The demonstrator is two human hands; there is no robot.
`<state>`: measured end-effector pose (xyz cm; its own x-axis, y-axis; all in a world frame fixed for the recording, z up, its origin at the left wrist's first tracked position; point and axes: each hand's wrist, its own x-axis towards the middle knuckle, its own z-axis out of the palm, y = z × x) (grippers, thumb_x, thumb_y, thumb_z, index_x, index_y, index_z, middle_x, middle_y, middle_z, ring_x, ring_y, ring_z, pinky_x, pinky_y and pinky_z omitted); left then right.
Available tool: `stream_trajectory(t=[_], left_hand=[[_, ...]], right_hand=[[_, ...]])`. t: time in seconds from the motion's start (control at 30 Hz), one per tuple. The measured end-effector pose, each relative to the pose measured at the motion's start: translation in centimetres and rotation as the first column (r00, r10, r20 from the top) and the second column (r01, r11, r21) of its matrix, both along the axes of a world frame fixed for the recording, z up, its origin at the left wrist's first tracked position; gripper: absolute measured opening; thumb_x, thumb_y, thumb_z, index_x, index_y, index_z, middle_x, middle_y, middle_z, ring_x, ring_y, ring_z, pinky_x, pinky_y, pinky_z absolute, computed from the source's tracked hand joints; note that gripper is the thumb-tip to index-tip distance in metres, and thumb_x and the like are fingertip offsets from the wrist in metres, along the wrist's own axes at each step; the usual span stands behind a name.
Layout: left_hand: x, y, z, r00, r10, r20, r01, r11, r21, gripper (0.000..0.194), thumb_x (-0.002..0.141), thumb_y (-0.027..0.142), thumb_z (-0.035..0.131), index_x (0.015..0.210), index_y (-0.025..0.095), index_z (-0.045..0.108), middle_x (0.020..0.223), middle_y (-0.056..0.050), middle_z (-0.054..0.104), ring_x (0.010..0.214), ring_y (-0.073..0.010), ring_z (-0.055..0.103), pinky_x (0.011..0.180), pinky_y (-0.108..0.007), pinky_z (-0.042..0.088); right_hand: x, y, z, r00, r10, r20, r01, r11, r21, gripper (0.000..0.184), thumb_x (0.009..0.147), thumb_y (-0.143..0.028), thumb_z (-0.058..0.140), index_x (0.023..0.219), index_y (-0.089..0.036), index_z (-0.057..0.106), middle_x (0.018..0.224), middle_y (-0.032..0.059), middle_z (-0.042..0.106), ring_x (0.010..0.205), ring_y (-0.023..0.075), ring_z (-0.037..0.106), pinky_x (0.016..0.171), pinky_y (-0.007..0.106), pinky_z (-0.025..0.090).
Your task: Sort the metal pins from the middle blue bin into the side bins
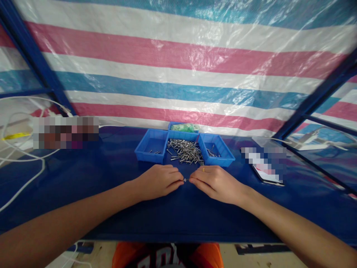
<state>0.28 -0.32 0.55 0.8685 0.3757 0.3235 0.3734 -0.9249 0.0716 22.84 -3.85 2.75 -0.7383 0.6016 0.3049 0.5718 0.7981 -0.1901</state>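
My left hand (161, 181) and my right hand (216, 183) meet fingertip to fingertip over the front of the blue table. Each is closed in a pinch on a small metal pin (186, 180), one at either end, with only a short bit showing in the gap between them. Most of the piece is hidden by my fingers, so its full shape cannot be made out. A ring sits on one finger of my right hand. Just beyond my hands lies a loose pile of metal pins (186, 150).
Two blue bins, the left bin (150, 156) and the right bin (223, 160), flank the pile, each with a few pins inside. Behind is another bin with green material (185, 128). A phone (267, 175) lies right; white cables (41, 163) run left. Striped sheeting (178, 78) hangs behind.
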Motion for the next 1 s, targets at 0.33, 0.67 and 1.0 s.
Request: stream_trajectory(t=[0.33,0.67,1.0], left_hand=[[-0.1,0.2,0.0,0.994,0.101,0.038,-0.097,0.991,-0.092,0.017,0.094,0.026,0.046,0.085,0.017,0.057,0.079,0.0,0.061,0.073,-0.0123,0.058,0.068,-0.022,0.04],[0.0,0.0,0.1,0.957,0.085,0.278,-0.014,0.969,-0.248,0.014,0.092,0.026,0.049,0.086,0.017,0.058,0.077,0.001,0.06,0.068,-0.0093,0.056,0.064,-0.018,0.043],[0.1,-0.2,0.0,0.945,0.166,0.283,-0.062,0.938,-0.342,0.015,0.089,0.028,0.054,0.101,0.019,0.058,0.086,0.0,0.063,0.072,-0.0099,0.058,0.066,-0.019,0.047]], right_hand=[[0.2,0.2,0.1,0.998,-0.052,0.041,0.053,0.998,-0.032,0.028,0.098,-0.025,0.038,0.089,-0.014,0.062,0.074,0.0047,0.061,0.067,0.0142,0.057,0.064,0.026,0.042],[0.1,0.4,-0.1,0.991,-0.06,0.117,0.067,0.996,-0.06,0.024,0.097,-0.023,0.04,0.087,-0.015,0.06,0.073,0.0035,0.06,0.066,0.0135,0.057,0.062,0.025,0.039],[0.0,0.5,-0.5,0.996,-0.032,0.078,0.041,0.993,-0.113,0.027,0.099,-0.025,0.038,0.092,-0.015,0.062,0.082,0.006,0.063,0.074,0.0143,0.06,0.069,0.025,0.043]])
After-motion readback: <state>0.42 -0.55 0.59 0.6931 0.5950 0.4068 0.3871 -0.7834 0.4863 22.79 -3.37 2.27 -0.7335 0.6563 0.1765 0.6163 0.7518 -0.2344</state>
